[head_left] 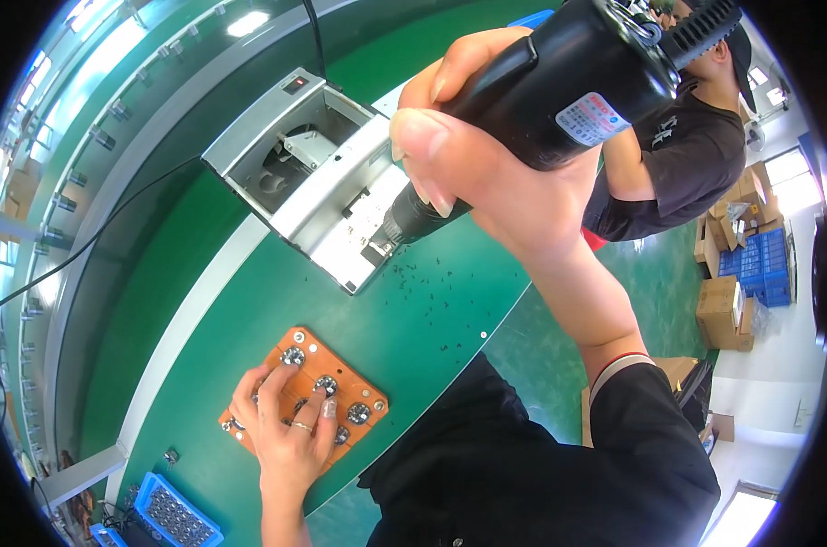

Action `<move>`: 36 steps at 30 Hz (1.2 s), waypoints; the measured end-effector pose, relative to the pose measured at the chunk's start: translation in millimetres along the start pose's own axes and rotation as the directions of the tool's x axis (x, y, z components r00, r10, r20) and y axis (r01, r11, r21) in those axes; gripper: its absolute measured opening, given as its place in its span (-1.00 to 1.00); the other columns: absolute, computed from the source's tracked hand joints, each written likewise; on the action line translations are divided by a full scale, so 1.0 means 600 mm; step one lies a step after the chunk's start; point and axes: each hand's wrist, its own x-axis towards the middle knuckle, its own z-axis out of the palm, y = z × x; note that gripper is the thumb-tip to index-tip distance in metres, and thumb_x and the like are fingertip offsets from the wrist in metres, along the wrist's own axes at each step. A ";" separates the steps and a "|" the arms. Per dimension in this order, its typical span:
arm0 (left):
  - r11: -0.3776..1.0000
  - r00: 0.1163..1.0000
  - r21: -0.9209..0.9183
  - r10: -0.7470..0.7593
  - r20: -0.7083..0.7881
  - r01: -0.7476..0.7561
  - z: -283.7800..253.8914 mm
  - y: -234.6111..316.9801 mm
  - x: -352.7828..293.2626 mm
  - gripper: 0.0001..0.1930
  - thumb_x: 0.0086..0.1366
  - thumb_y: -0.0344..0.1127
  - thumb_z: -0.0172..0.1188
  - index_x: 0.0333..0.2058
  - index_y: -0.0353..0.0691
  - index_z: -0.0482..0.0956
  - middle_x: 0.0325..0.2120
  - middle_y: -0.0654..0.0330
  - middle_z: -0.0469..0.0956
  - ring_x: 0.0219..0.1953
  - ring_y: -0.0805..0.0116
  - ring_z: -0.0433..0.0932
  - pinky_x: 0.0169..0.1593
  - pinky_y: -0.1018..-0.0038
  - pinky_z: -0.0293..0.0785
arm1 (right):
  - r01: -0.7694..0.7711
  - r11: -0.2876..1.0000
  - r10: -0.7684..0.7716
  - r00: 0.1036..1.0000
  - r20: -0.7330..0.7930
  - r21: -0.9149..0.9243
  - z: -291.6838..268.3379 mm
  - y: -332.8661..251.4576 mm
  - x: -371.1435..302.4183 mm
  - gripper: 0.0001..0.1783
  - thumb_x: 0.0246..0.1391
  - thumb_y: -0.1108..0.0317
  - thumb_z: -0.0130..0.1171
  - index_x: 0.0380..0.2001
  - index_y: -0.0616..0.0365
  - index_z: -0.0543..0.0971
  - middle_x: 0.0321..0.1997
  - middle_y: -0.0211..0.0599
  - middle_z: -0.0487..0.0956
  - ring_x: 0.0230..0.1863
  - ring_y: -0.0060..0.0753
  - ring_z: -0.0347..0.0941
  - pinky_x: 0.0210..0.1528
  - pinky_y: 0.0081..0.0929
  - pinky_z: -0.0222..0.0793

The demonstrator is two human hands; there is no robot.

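Green tabletop [422, 342] under orange block [309, 370] (left hand [288, 445] atop); cartons [719, 305] beyond.

"What does the green table [249, 305] carry?"
"A grey machine [315, 199] on the far side — small dark bits [421, 284] scattered to its right."
"And nearer?"
"An orange block [346, 394] — plus, near left, a small metal piece [171, 457]."

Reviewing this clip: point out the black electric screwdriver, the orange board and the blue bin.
Electric screwdriver [552, 96]: head view, middle of its black body.
Orange board [345, 393]: head view, bare surface between metal discs.
Blue bin [194, 504]: head view, right-hand rim.
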 end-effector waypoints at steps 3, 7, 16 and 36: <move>1.000 1.000 0.004 0.000 0.001 0.000 0.000 -0.002 0.000 -0.83 -0.02 -0.46 0.40 -0.36 -0.21 0.77 0.00 0.11 0.52 0.13 -0.10 0.37 0.15 0.04 0.29 | -0.031 0.999 0.031 0.999 0.012 0.018 0.001 -0.001 -0.001 -0.68 0.05 0.69 0.23 -0.15 0.20 0.42 -0.47 -0.11 0.56 -0.65 -0.51 0.38 -0.64 -0.54 0.30; 1.000 1.000 -0.003 -0.004 0.003 0.004 0.000 -0.002 0.000 -0.83 -0.02 -0.45 0.40 -0.37 -0.21 0.77 0.00 0.11 0.52 0.14 -0.10 0.37 0.15 0.04 0.29 | -0.040 0.999 0.041 0.999 -0.008 0.024 0.004 0.002 -0.002 -0.68 0.04 0.70 0.23 -0.16 0.20 0.42 -0.47 -0.12 0.56 -0.65 -0.51 0.39 -0.64 -0.54 0.31; 1.000 1.000 -0.002 0.000 0.001 0.000 0.000 0.002 0.001 -0.84 -0.02 -0.45 0.41 -0.38 -0.21 0.76 0.00 0.11 0.52 0.14 -0.10 0.37 0.15 0.02 0.28 | -0.011 0.999 0.012 1.000 0.028 -0.033 0.013 -0.001 -0.007 -0.69 0.01 0.69 0.30 -0.21 0.22 0.45 -0.45 -0.18 0.59 -0.61 -0.59 0.44 -0.59 -0.61 0.35; 0.999 0.998 0.035 -0.035 -0.043 0.036 0.001 -0.017 -0.028 -0.78 0.02 -0.31 0.45 -0.30 -0.13 0.74 0.10 0.13 0.43 0.20 -0.10 0.32 0.02 -0.01 0.24 | -0.290 0.841 0.300 0.953 0.053 0.456 0.126 -0.032 -0.101 -0.73 0.23 0.39 0.19 -0.12 0.18 0.34 -0.34 -0.31 0.44 -0.61 -0.65 0.26 -0.54 -0.59 0.27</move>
